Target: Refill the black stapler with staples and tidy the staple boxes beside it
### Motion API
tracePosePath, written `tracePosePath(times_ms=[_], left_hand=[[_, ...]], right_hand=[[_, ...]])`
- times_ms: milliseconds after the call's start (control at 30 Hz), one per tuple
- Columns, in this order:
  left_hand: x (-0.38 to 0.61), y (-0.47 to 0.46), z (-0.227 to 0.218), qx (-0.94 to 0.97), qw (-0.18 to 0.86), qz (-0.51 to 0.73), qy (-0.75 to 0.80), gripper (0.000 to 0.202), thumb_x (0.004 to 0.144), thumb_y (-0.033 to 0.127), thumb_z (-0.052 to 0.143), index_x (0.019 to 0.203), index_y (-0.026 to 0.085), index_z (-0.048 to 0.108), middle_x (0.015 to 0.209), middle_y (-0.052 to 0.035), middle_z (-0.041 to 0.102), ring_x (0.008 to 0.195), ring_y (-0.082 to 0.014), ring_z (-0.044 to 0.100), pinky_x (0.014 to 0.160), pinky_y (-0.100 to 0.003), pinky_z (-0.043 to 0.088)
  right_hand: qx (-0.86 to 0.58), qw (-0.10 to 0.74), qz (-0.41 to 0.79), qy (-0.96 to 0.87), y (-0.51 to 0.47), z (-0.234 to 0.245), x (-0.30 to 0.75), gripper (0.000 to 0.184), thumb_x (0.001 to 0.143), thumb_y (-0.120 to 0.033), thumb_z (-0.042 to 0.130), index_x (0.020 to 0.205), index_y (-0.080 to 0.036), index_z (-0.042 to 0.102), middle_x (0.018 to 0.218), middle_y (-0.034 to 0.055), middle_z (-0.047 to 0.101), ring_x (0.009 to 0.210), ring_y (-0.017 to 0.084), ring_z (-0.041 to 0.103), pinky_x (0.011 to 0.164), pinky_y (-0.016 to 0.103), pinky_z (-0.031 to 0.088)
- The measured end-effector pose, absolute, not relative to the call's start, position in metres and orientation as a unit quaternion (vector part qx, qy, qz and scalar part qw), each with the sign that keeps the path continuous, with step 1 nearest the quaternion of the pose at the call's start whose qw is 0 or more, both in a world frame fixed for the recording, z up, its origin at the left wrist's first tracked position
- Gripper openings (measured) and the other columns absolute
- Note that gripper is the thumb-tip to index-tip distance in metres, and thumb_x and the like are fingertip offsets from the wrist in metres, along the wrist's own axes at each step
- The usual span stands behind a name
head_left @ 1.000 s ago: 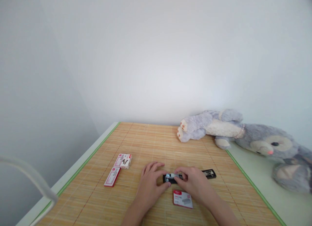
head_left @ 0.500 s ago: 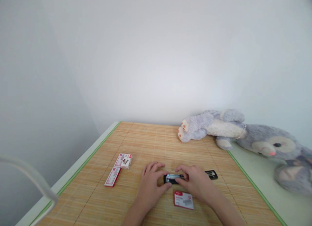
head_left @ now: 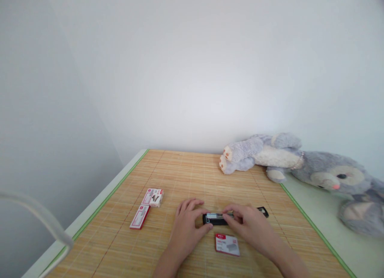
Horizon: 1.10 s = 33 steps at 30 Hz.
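A black stapler (head_left: 216, 221) lies opened out flat on the bamboo mat, its silver channel facing up. My left hand (head_left: 188, 226) grips its left end between thumb and index finger, the other fingers spread on the mat. With thumb and index finger, my right hand (head_left: 246, 220) pinches the stapler's middle at the channel. Whether a small part sits between these fingertips is hidden. Beyond the right hand, the stapler's far end shows at the right. Just in front of the stapler lies a flat red and white staple box (head_left: 227, 245).
Two red and white boxes, one nearer (head_left: 139, 217) and one farther with a stapler picture (head_left: 153, 197), touch at the left on the bamboo mat (head_left: 186, 174). A grey plush toy (head_left: 276, 156) lies along the back right. A white cable (head_left: 45, 222) curves at the left edge.
My right hand has slid a little to the right along the stapler, uncovering more of its channel. My left hand has stayed at the left end.
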<state>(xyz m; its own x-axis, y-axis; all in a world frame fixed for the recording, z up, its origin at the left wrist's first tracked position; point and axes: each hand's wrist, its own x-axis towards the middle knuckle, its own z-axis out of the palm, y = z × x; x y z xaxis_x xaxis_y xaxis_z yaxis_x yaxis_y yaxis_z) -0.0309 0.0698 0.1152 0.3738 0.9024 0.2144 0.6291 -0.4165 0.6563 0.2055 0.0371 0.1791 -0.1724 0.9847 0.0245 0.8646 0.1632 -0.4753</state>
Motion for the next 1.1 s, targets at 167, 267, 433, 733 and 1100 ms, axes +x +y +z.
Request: tracePosePath(times_ms=[167, 267, 433, 733, 1100], left_hand=[[-0.032, 0.070, 0.116, 0.790, 0.246, 0.280, 0.487, 0.033, 0.078, 0.040, 0.083, 0.110, 0.041, 0.076, 0.137, 0.0017, 0.065, 0.134, -0.0282, 0.048, 0.116, -0.050, 0.030], [-0.031, 0.070, 0.117, 0.789, 0.245, 0.276, 0.491, 0.031, 0.079, 0.041, 0.082, 0.109, 0.040, 0.077, 0.136, 0.0014, 0.065, 0.134, -0.0284, 0.048, 0.115, -0.049, 0.031], [-0.030, 0.071, 0.118, 0.793, 0.245, 0.268, 0.489, 0.031, 0.079, 0.042, 0.082, 0.110, 0.041, 0.076, 0.136, 0.0020, 0.065, 0.134, -0.0282, 0.048, 0.115, -0.048, 0.030], [-0.031, 0.070, 0.116, 0.805, 0.236, 0.264, 0.476, 0.035, 0.080, 0.042, 0.082, 0.114, 0.044, 0.074, 0.137, 0.0043, 0.064, 0.134, -0.0269, 0.048, 0.117, -0.049, 0.030], [-0.032, 0.069, 0.114, 0.811, 0.225, 0.267, 0.470, 0.035, 0.080, 0.039, 0.081, 0.114, 0.039, 0.072, 0.137, 0.0027, 0.064, 0.132, -0.0272, 0.049, 0.114, -0.047, 0.035]], right_hand=[[-0.630, 0.228, 0.071, -0.739, 0.036, 0.173, 0.295, 0.059, 0.082, -0.048, 0.074, 0.136, -0.027, 0.063, 0.140, 0.0103, 0.064, 0.132, 0.030, 0.055, 0.113, 0.042, 0.039], [-0.642, 0.183, 0.170, -0.725, 0.035, 0.163, 0.333, 0.062, 0.083, -0.045, 0.072, 0.141, -0.027, 0.059, 0.145, 0.0099, 0.062, 0.135, 0.031, 0.055, 0.116, 0.045, 0.038], [-0.595, 0.205, 0.311, -0.712, 0.034, 0.179, 0.328, 0.034, 0.087, -0.044, 0.070, 0.117, -0.026, 0.071, 0.120, 0.0065, 0.075, 0.114, 0.029, 0.067, 0.106, 0.043, 0.049], [-0.498, 0.311, 0.356, -0.727, 0.048, 0.200, 0.223, 0.019, 0.089, -0.034, 0.072, 0.105, -0.025, 0.070, 0.109, 0.0013, 0.074, 0.107, 0.022, 0.067, 0.098, 0.033, 0.050], [-0.507, 0.272, 0.307, -0.758, 0.062, 0.164, 0.179, 0.020, 0.076, -0.019, 0.072, 0.096, -0.024, 0.070, 0.099, 0.0001, 0.070, 0.095, 0.020, 0.063, 0.083, 0.029, 0.045]])
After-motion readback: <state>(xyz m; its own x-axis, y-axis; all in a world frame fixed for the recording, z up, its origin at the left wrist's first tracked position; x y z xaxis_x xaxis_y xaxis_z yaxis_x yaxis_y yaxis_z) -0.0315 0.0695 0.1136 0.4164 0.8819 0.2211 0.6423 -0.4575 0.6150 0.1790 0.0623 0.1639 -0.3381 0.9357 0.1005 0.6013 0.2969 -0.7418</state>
